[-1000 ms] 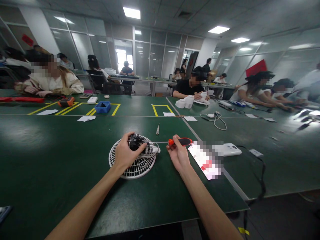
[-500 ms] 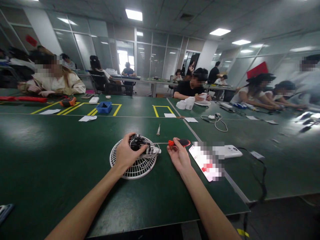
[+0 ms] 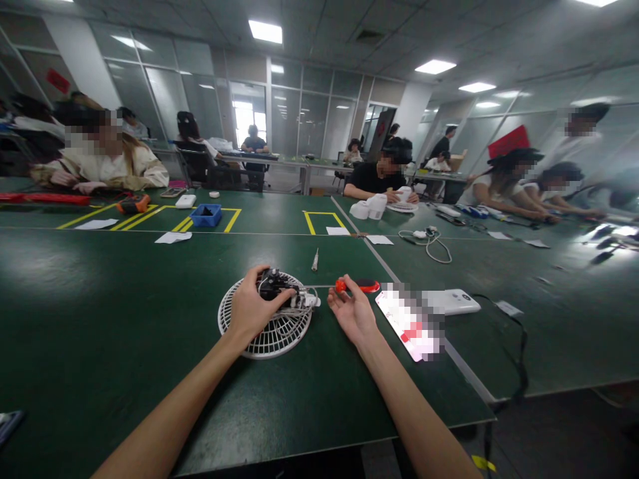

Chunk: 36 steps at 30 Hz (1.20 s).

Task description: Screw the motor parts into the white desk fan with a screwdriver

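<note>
A white round fan grille (image 3: 264, 330) lies flat on the green table (image 3: 124, 313) in front of me. On it sits a black motor block (image 3: 272, 285) with white wires. My left hand (image 3: 252, 306) is wrapped round that motor block. My right hand (image 3: 352, 309) is palm up with fingers curled, fingertips on the red and black handle of a screwdriver (image 3: 357, 286). The screwdriver's thin shaft points left toward the motor.
A blurred phone (image 3: 412, 324) and a white case (image 3: 456, 301) lie right of my hand. A loose small screwdriver (image 3: 315, 259) sits behind the grille, a white cable (image 3: 432, 243) farther right, a blue tray (image 3: 206, 214) far left. Other people sit along the table's far sides.
My right hand has loosened and turned more palm up on the screwdriver handle. My left hand stays on the motor block. A person at the back has walked on.
</note>
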Motion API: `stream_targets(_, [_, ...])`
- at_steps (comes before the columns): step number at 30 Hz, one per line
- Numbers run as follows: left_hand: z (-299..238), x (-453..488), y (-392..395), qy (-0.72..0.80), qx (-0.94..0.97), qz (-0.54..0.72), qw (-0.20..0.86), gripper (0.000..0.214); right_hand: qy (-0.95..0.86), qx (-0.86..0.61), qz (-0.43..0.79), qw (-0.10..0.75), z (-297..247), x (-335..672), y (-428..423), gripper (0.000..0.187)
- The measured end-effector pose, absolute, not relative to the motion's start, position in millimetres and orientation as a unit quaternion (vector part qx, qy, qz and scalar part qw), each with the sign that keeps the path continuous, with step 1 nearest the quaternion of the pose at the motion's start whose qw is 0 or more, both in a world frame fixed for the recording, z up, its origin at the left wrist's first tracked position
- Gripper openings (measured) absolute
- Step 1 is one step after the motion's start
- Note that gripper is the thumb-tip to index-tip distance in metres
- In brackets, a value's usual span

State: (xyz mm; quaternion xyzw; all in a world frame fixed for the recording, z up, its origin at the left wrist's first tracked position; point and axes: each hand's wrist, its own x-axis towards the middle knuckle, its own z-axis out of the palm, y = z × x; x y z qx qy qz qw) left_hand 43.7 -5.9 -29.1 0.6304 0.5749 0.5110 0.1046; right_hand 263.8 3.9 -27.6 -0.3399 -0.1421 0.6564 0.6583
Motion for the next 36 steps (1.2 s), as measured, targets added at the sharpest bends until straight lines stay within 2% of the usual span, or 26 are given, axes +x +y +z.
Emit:
stream_targets(12, [-31.1,44.1,-5.4,0.580,0.624,0.513,0.106,0.070,-0.180,-0.324,0.621,0.691,-35.2,264.1,8.9,0.036])
stream_targets(18, [-31.4,44.7,-5.2,0.586,0.626,0.505,0.097,0.069,-0.171,-0.335,0.634,0.675,-28.9,260.8,5.4,0.022])
stream_targets(25, [-27.4,45.3,-7.8,0.590,0.622,0.504,0.100,0.068,-0.156,-0.350,0.642,0.664,-27.1,261.1,3.7,0.025])
stream_targets(36, [-28.8,44.2,-6.2,0.589,0.614,0.512,0.117,0.067,-0.206,-0.343,0.569,0.719,-31.3,263.2,6.6,0.046])
